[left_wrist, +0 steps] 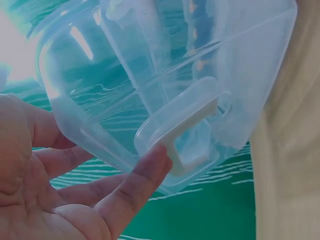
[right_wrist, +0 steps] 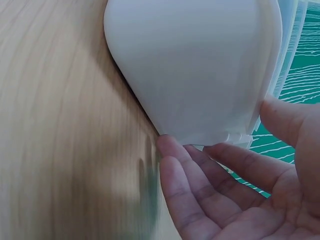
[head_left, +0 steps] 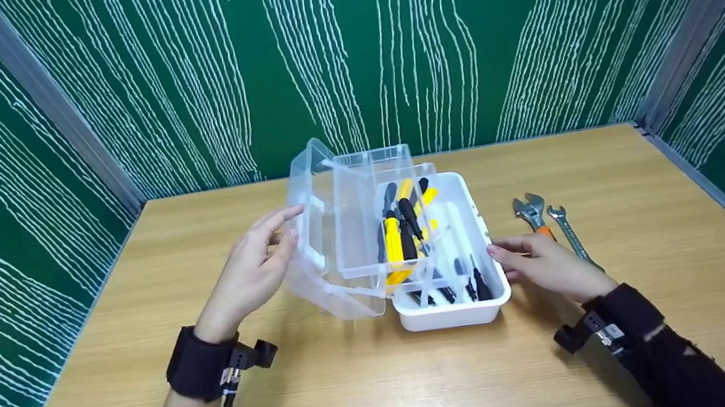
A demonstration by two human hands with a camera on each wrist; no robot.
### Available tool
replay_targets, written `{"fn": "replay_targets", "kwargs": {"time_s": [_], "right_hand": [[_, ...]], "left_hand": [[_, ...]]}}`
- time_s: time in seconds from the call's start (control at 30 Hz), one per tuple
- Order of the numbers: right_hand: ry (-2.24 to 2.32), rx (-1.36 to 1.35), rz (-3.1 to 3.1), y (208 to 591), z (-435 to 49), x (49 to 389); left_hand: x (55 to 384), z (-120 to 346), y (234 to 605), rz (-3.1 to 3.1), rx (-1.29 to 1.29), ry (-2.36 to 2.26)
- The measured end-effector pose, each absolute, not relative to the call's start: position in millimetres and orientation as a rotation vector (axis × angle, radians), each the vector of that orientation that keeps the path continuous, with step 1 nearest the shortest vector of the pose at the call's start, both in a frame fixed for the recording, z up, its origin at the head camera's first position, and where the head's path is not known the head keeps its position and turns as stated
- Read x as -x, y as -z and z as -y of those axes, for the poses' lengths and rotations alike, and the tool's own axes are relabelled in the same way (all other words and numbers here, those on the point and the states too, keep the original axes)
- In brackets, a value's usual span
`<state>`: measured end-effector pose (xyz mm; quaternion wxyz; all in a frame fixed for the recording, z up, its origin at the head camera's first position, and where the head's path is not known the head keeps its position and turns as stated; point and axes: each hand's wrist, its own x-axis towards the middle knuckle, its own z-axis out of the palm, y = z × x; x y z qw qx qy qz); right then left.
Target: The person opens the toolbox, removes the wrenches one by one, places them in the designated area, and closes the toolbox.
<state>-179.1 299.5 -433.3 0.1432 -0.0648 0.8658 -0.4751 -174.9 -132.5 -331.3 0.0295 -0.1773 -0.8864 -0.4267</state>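
Observation:
A white toolbox [head_left: 451, 318] stands on the table with its clear plastic lid [head_left: 346, 301] swung open to the left. My left hand [head_left: 246, 264] holds the lid's edge, its thumb at the white-edged latch [left_wrist: 187, 125] in the left wrist view and its other fingers around the lid's border. On the right, my right hand [head_left: 554, 267] grips the box's side wall, thumb at the rim and fingers low along the outside. A clear tray [head_left: 359, 231] hangs raised over the box's left half. Yellow and black screwdrivers [head_left: 393, 241] lie in the box, partly seen through the tray.
Right of the box lie an adjustable wrench [head_left: 531, 211] with an orange handle part and a combination wrench [head_left: 571, 238]. Smaller dark tools [head_left: 481, 285] sit at the box's near end. Green panels with white lines [head_left: 508, 43] enclose the wooden table [head_left: 370, 387].

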Motion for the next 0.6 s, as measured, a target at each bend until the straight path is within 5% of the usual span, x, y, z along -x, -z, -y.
{"fn": "replay_targets", "kwargs": {"time_s": [0.6], "right_hand": [[1.391, 0.202, -2.468, 434.2, -298.6, 181.0]], "left_hand": [[174.3, 102.8, 319.5, 2.579, 0.799, 1.409]]}}
